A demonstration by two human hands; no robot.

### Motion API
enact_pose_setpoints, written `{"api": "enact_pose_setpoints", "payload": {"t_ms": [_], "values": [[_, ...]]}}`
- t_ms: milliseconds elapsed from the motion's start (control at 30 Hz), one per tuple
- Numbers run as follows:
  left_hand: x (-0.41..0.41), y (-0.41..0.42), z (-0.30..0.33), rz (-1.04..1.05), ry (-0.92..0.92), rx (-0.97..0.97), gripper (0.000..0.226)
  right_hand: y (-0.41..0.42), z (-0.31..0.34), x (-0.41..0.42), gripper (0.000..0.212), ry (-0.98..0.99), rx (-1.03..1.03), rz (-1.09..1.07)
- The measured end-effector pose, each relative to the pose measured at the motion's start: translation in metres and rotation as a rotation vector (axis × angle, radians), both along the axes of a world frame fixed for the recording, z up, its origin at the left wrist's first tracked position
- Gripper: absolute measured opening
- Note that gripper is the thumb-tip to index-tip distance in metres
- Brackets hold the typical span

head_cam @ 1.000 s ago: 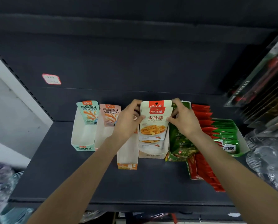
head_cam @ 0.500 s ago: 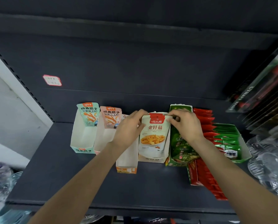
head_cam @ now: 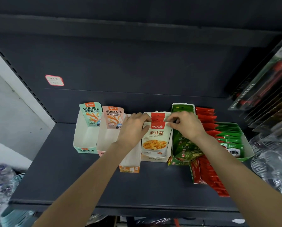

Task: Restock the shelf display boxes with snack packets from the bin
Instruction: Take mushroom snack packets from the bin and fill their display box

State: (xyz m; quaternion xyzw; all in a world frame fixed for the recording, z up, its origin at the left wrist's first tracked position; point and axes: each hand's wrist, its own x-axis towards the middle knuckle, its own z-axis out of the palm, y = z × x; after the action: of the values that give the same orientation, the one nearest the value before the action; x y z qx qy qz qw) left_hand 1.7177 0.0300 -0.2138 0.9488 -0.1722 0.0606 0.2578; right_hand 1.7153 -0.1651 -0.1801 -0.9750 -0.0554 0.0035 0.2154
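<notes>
Up on the dark, matte metal shelf [head_cam: 68, 177], seen from the head camera, a row of open-topped cardboard display boxes is standing side by side. Both hands are working at the white display box [head_cam: 155, 158] in the middle of the row. The left hand [head_cam: 133, 128] is curling its fingers over the upper left corner of the glossy white mushroom snack packet [head_cam: 155, 140], which is standing upright at the front of that box with its red header strip on top. The right hand [head_cam: 184, 125] is pinching the packet's upper right corner between thumb and bent fingers. More flat packets with the same red headers are standing just behind it in the box.

To the left, a mint-green box [head_cam: 86, 138] and a pale pink box [head_cam: 107, 136] are each showing a tall printed back flap and bare white card inside. An orange-fronted box [head_cam: 130, 166] is sitting partly hidden under the left forearm. To the right, a green box [head_cam: 182, 145] is holding crinkled green foil packets, touching the white box. Beyond it, shiny red sachets [head_cam: 205, 125] are lying in an overlapping line, and a green tray [head_cam: 245, 154] is holding flat green sachets. A small red-bordered price label [head_cam: 54, 80] is sticking to the back panel.
</notes>
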Motion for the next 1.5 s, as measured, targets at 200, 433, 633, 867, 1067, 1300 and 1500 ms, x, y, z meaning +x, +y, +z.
{"api": "enact_pose_setpoints", "payload": {"t_ms": [200,433,633,867,1067,1300,1500], "values": [[-0.003,-0.001,0.006,0.050,0.017,-0.103,0.025,0.001,0.005,-0.013,0.020,-0.142,0.163,-0.057],[-0.032,0.004,0.033,0.100,-0.005,-0.219,0.021,0.018,0.012,-0.052,0.025,-0.175,0.305,-0.084],[-0.103,0.021,0.044,0.133,0.023,-0.249,0.018,0.037,0.012,-0.106,0.025,-0.142,0.424,-0.050],[-0.217,0.054,0.013,0.241,0.223,-0.399,0.019,0.070,-0.010,-0.190,0.033,0.037,0.457,0.080],[-0.294,0.108,-0.018,0.408,0.359,-0.424,0.015,0.130,-0.041,-0.250,0.032,0.221,0.442,0.181],[-0.366,0.214,-0.052,0.696,0.363,-0.446,0.018,0.235,-0.077,-0.288,0.031,0.335,0.375,0.291],[-0.414,0.317,-0.084,0.902,0.384,-0.395,0.018,0.335,-0.107,-0.314,0.031,0.447,0.377,0.301]]}}
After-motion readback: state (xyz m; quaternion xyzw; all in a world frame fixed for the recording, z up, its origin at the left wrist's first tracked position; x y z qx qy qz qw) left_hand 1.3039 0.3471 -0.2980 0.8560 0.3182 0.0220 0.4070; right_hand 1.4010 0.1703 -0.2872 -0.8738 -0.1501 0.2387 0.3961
